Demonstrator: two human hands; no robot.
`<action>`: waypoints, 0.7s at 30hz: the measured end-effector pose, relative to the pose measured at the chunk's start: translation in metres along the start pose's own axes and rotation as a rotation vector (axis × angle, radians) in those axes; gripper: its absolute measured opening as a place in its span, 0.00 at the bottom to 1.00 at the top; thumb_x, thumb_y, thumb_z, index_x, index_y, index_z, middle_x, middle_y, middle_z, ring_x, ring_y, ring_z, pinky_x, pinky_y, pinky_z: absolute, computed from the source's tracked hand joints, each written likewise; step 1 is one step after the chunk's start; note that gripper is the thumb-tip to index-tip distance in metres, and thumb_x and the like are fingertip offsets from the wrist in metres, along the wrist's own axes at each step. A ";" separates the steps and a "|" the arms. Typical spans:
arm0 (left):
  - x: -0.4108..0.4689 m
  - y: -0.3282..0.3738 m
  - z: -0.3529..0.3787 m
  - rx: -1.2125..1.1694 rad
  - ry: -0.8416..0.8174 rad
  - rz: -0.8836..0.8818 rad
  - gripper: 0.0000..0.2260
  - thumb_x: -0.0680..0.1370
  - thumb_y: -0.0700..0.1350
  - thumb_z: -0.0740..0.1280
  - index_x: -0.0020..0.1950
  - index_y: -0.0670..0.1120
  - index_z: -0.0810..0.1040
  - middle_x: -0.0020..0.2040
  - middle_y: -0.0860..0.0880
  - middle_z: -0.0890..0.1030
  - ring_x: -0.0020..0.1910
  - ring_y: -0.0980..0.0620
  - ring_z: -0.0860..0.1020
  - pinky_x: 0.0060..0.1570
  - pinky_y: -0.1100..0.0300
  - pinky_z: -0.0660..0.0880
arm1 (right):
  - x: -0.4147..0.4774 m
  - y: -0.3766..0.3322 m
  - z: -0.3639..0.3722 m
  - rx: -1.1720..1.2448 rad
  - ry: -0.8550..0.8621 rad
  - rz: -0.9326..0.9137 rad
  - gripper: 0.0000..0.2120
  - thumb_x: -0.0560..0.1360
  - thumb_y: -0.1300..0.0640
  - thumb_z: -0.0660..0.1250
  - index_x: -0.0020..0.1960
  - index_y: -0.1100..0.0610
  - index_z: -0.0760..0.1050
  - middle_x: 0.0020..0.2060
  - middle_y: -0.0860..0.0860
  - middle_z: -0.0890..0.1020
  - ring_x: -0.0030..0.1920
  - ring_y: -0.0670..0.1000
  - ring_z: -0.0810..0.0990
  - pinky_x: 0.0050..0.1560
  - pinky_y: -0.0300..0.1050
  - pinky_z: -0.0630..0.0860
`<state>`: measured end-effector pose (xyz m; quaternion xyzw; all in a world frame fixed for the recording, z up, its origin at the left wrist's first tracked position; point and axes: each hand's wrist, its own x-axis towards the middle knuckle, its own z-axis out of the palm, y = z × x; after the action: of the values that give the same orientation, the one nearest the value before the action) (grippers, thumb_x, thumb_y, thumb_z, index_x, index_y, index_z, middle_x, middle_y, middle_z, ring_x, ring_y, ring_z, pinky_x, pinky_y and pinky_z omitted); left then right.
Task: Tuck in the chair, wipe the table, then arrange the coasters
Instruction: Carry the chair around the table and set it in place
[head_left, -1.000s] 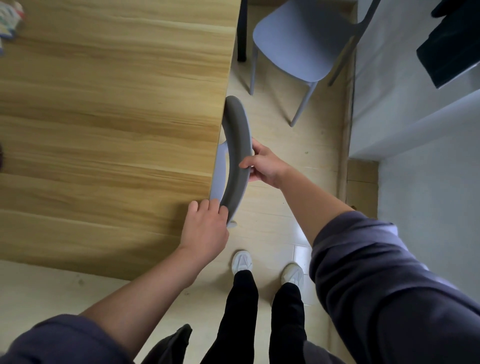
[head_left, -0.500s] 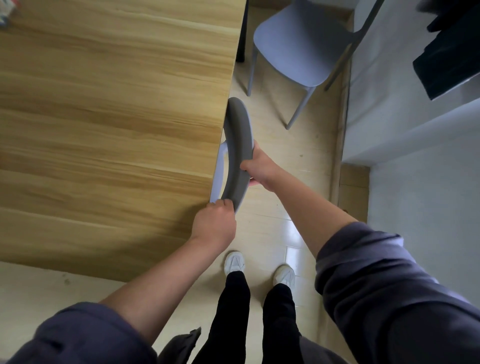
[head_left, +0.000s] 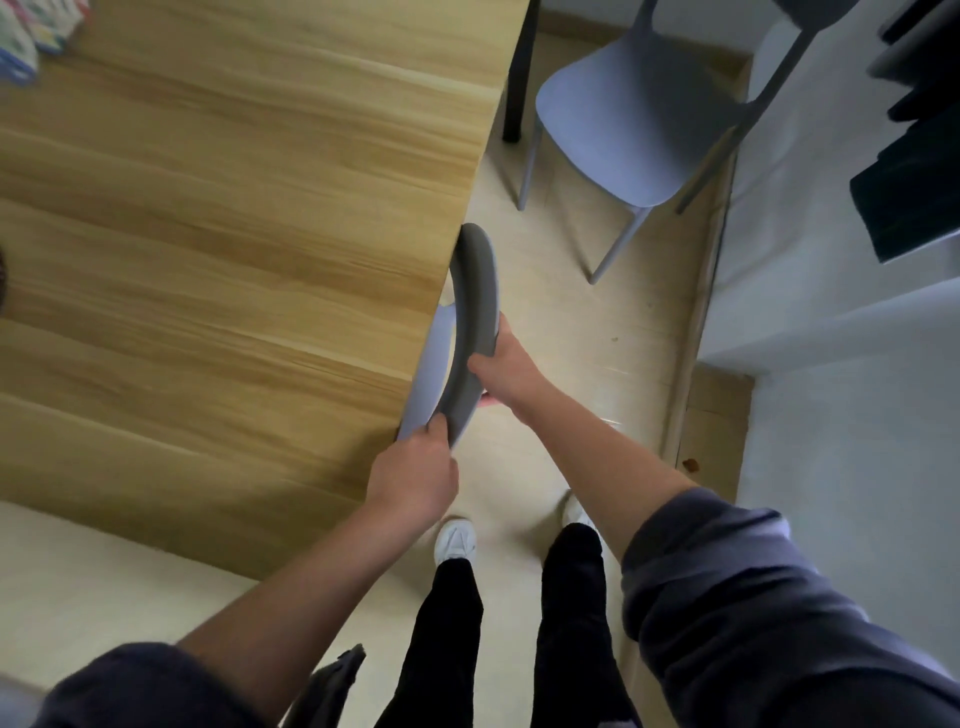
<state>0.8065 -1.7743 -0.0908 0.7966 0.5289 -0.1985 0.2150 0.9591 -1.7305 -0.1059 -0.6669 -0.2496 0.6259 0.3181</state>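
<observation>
A grey chair (head_left: 475, 291) stands pushed against the right edge of the wooden table (head_left: 234, 234); only its curved dark backrest and a strip of pale seat show, the rest is under the tabletop. My left hand (head_left: 413, 480) grips the near end of the backrest. My right hand (head_left: 501, 371) grips the backrest's middle from the outer side. Coloured coasters (head_left: 31, 31) lie at the table's far left corner, partly cut off by the frame.
A second grey chair (head_left: 634, 119) stands on the pale floor beyond, next to a black table leg (head_left: 517, 83). A white wall and ledge (head_left: 831, 322) close the right side. My feet (head_left: 457, 538) stand in the narrow floor strip between table and wall.
My left hand has slid from the table's edge onto the near end of the backrest and curled round it. The chair sits slightly further under the table.
</observation>
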 end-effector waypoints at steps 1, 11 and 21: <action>0.003 0.005 -0.002 -0.060 0.024 -0.023 0.18 0.78 0.45 0.59 0.67 0.46 0.63 0.54 0.47 0.76 0.47 0.45 0.79 0.36 0.56 0.70 | -0.002 0.003 -0.006 -0.006 -0.051 0.003 0.28 0.77 0.62 0.61 0.73 0.45 0.58 0.55 0.52 0.78 0.50 0.54 0.81 0.43 0.53 0.83; 0.058 0.129 -0.050 -0.144 0.368 -0.057 0.32 0.74 0.43 0.65 0.76 0.45 0.55 0.77 0.43 0.54 0.76 0.44 0.53 0.72 0.49 0.57 | -0.004 -0.003 -0.194 -0.050 0.073 0.122 0.16 0.81 0.54 0.59 0.68 0.55 0.71 0.50 0.52 0.82 0.43 0.52 0.81 0.43 0.45 0.75; 0.186 0.215 -0.131 -0.260 0.261 0.041 0.25 0.75 0.44 0.62 0.72 0.45 0.63 0.74 0.44 0.61 0.69 0.43 0.65 0.65 0.51 0.63 | 0.058 -0.132 -0.314 -0.234 0.161 0.019 0.15 0.79 0.63 0.56 0.64 0.59 0.73 0.50 0.55 0.81 0.43 0.53 0.79 0.38 0.43 0.75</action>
<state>1.0852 -1.6357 -0.0553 0.7916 0.5573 -0.0190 0.2498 1.2847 -1.6344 -0.0431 -0.7499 -0.2883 0.5398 0.2511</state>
